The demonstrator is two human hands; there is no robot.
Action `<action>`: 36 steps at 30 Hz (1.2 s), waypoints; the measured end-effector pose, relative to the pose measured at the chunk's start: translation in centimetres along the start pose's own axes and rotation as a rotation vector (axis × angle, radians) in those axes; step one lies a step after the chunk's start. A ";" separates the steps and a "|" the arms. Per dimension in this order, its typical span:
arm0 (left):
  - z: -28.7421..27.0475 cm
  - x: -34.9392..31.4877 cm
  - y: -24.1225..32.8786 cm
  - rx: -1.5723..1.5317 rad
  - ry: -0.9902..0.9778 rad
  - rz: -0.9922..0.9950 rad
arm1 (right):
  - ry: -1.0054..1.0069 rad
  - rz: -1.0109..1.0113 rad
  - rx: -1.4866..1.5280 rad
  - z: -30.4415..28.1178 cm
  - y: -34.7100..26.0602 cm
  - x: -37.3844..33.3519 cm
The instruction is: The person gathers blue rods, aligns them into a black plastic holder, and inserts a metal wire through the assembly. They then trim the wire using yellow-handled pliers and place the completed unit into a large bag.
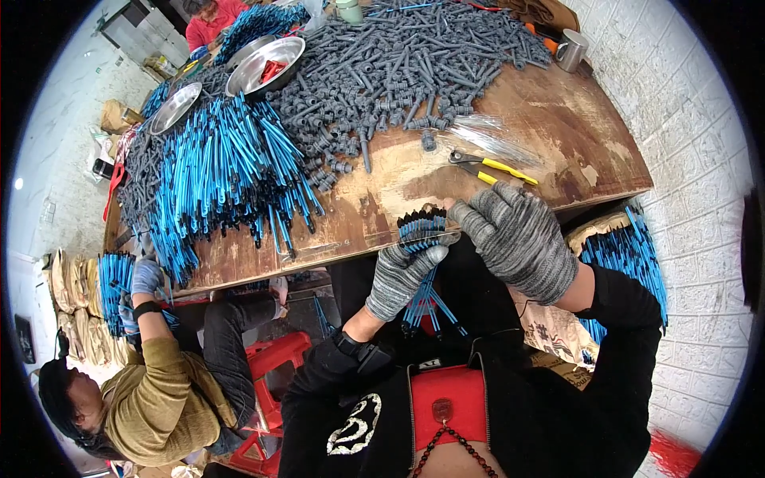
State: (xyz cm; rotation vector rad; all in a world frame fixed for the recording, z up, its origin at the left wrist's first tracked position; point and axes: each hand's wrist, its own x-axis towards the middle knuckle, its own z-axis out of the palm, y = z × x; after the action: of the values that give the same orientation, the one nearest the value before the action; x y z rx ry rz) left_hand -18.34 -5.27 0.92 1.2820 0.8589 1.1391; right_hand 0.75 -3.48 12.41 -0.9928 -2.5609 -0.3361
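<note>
My left hand (pixel 402 279), in a grey knit glove with bare fingertips, is closed around a bundle of thin blue sticks with black tips (pixel 424 229). The black ends point up towards the table edge and the blue shafts hang down below my palm. Just right of the bundle's top is my right hand (pixel 514 239), gloved the same way, with its fingers curled and drawn together. What those fingertips pinch, if anything, is too small to make out. Beyond that hand lie cutting pliers with yellow handles (pixel 496 169) and a spread of thin, shiny wires (pixel 498 139).
Grey plastic pegs (pixel 398 68) are heaped over the wooden table (pixel 590 119). Many blue sticks (pixel 227 163) lie left, near metal bowls (pixel 267 64). A metal mug (pixel 571 50) stands far right. One co-worker (pixel 159 390) sits at left by a red stool (pixel 275 358); another (pixel 213 20) is at the far end.
</note>
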 end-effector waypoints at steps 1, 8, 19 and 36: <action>0.0 0.0 0.1 0.015 0.004 0.008 | 0.013 -0.012 -0.055 -0.2 -0.2 0.0; 0.2 -0.1 0.2 0.026 0.026 -0.014 | 0.018 -0.066 -0.208 -0.3 -0.7 0.0; 0.0 0.0 -0.2 0.089 0.015 0.063 | 0.092 0.034 0.045 1.0 0.3 0.1; 0.5 0.0 0.9 0.033 0.030 0.072 | 0.154 0.154 0.517 2.8 0.9 0.1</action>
State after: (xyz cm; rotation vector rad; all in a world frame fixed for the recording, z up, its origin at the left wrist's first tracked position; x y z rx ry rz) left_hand -18.01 -5.48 1.89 1.3353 0.8624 1.2081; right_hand 0.64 -1.77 9.96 -0.9117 -2.2392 0.2718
